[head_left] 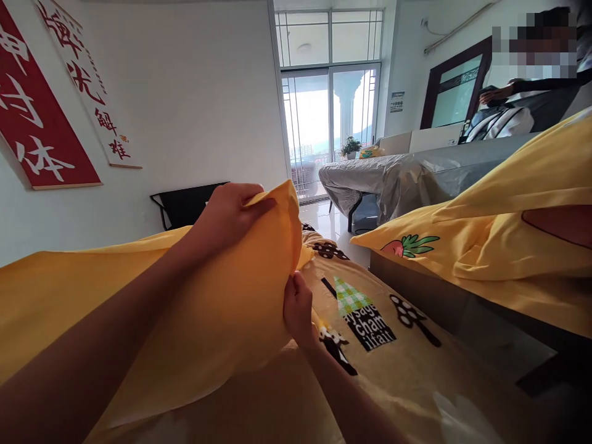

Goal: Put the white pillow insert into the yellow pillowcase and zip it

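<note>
A yellow pillow in its yellow pillowcase [240, 296] stands up in front of me. My left hand [229, 213] is closed on the top corner of the pillowcase, fingers pinching the fabric. My right hand [296, 307] is closed on the lower right edge of the same pillowcase. Under both lies a pale yellow printed sheet [393, 364] with a green checked tree, black mushrooms and lettering.
A second yellow cover with a carrot print [485, 246] lies on a grey ledge at the right. Beyond it stands a sofa under grey plastic [393, 176]. Another person sits at the far right [513, 111]. Glass balcony doors [330, 123] at the back; red banners [37, 111] hang on the left wall.
</note>
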Demonstrator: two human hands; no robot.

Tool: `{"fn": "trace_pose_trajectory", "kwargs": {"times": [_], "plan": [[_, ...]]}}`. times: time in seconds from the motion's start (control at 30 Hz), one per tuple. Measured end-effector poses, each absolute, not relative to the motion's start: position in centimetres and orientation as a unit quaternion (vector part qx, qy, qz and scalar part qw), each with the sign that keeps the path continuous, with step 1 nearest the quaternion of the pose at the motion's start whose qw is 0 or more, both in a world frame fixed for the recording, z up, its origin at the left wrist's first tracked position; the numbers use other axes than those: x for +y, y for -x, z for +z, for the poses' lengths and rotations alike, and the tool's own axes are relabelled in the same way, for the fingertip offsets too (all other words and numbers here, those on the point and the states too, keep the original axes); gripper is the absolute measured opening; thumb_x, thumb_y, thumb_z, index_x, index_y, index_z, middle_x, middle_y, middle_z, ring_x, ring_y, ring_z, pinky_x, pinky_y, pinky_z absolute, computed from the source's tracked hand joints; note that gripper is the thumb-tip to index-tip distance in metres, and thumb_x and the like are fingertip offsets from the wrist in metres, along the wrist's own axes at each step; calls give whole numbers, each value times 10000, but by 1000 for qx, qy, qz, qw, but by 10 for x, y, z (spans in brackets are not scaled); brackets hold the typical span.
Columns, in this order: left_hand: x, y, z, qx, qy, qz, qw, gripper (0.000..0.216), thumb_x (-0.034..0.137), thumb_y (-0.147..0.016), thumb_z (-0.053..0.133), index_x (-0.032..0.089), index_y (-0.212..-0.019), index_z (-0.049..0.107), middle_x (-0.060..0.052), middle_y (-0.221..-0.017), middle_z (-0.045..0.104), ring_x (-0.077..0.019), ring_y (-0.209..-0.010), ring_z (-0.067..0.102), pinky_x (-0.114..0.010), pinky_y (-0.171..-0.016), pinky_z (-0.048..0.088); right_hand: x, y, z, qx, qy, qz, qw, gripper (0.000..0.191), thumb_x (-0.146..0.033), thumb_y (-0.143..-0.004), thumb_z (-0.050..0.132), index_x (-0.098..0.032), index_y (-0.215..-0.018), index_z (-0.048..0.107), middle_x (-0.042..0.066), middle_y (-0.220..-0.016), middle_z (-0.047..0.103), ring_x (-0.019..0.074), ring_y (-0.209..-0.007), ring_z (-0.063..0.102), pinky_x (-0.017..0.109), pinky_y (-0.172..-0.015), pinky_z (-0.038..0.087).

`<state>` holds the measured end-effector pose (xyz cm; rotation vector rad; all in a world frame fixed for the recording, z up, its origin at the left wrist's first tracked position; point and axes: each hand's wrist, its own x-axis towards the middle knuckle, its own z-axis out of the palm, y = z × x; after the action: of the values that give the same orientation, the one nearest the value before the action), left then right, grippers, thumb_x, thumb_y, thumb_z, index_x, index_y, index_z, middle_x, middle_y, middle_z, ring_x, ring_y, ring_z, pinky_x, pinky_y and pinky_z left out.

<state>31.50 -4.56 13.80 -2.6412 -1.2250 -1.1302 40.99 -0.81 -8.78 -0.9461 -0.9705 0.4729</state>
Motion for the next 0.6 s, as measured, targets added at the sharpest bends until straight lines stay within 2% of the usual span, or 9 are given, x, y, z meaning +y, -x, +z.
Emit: {"fn": "trace_pose_trajectory", "kwargs": {"times": [0.13, 0.23, 0.33, 0.43, 0.53, 0.6], "plan": [[-48, -328, 140, -410, 811, -382, 166, 300, 384, -804, 448, 188, -587, 380, 23, -538, 323, -106, -536, 324, -261, -542, 189, -16, -380, -72, -390, 390, 265, 791, 297, -477, -861, 377, -236, -689, 401, -38, -607, 451, 127, -569, 413, 232, -515, 353], [-47, -333, 143, -398, 820, -361, 198, 267, 368, -809, 444, 191, -610, 425, 12, -545, 351, -117, -541, 339, -270, -550, 179, -26, -356, -62, -438, 341, 330, 764, 350, -468, -886, 241, -238, -731, 453, -11, -634, 506, 147, -600, 461, 244, -519, 371], [-41, -318, 145, -422, 821, -323, 208, 295, 393, -789, 466, 190, -583, 411, 12, -528, 354, -115, -525, 315, -275, -543, 187, -26, -355, -67, -485, 338, 344, 729, 319, -452, -872, 312, -224, -714, 470, -12, -632, 513, 141, -601, 460, 240, -523, 368], [-37, -289, 142, -469, 805, -342, 121, 308, 423, -793, 445, 187, -597, 422, 28, -536, 350, -99, -512, 332, -250, -519, 227, -15, -380, -87, -467, 397, 299, 731, 294, -462, -850, 425, -213, -695, 445, -42, -595, 445, 112, -559, 398, 224, -504, 332], [-40, -272, 139, -488, 793, -363, -38, 311, 451, -789, 455, 187, -626, 442, 44, -531, 351, -82, -465, 353, -218, -460, 242, -4, -402, -105, -468, 420, 269, 729, 338, -496, -863, 419, -212, -681, 412, -64, -578, 373, 97, -545, 345, 214, -497, 303], [-44, -271, 139, -483, 794, -361, -74, 310, 437, -774, 484, 184, -603, 428, 48, -518, 342, -74, -444, 338, -211, -435, 223, -2, -408, -110, -491, 405, 273, 721, 376, -512, -855, 436, -214, -636, 366, -67, -573, 339, 91, -544, 324, 212, -499, 297]]}}
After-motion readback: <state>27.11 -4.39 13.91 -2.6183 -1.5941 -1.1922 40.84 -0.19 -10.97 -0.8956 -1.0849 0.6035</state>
